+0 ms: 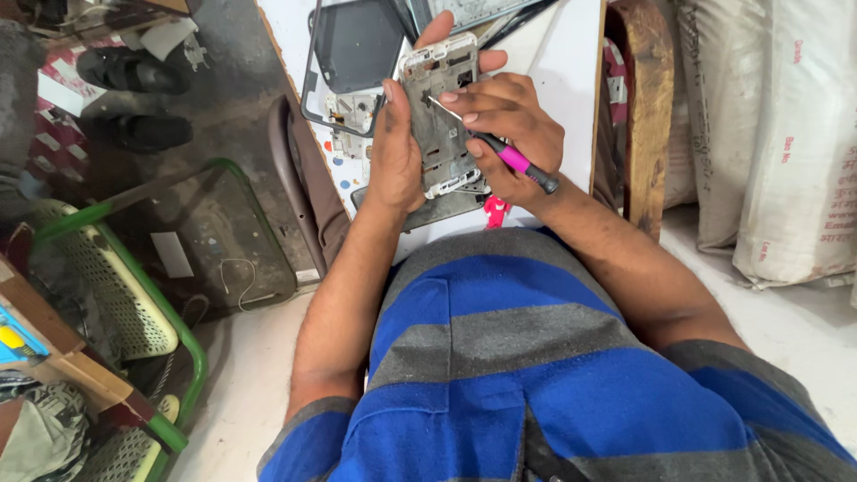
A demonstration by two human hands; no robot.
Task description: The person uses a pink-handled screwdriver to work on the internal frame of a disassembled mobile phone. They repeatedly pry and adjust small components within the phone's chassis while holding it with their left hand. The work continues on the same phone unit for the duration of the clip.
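My left hand [393, 152] grips an opened phone frame [437, 89], grey and white with bare metal parts showing, held upright over the white table [562, 62]. My right hand [509, 134] holds a small screwdriver [513, 161] with a pink and black handle. Its thin metal tip rests on the upper middle of the phone frame. A separated dark phone screen [353, 54] lies flat on the table just left of the frame. A small red piece [494, 211] lies on the table under my right wrist.
More phone parts and tools lie at the table's far end [473, 13]. A green-framed chair [134, 268] stands at the left, with black sandals [134, 71] on the floor beyond it. White sacks [768, 134] lean at the right behind a wooden post [647, 116].
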